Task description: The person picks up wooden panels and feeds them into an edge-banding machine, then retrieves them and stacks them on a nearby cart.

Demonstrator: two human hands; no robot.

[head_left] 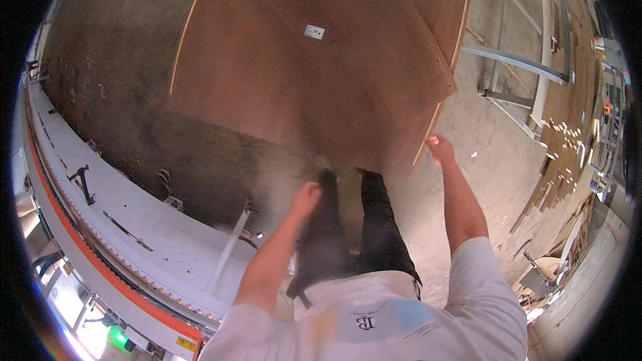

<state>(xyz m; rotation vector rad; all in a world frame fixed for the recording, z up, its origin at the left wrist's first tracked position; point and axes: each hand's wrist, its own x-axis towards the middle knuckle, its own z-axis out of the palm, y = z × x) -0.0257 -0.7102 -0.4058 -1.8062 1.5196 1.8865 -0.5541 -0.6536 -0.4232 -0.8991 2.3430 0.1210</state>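
Large flat brown boards [301,73] spread out in front of me, one overlapping another at an angle. They carry small white labels [315,31] and have pale edge strips. The near edge covers my feet. My right hand [438,150] is at the right edge of the boards with its fingers curled in. Whether the fingertips grip that edge or only lie beside it does not show. My left hand [306,199] is closed in a loose fist in front of my dark trousers [328,227], apart from the boards, and no object shows in it.
A long white machine [160,247] with an orange-red strip curves along my left, with a post [227,251] on its near side. Grey metal frames [515,63] stand to the right on the concrete floor [481,167]. Stacked wooden strips [568,140] lie beyond them.
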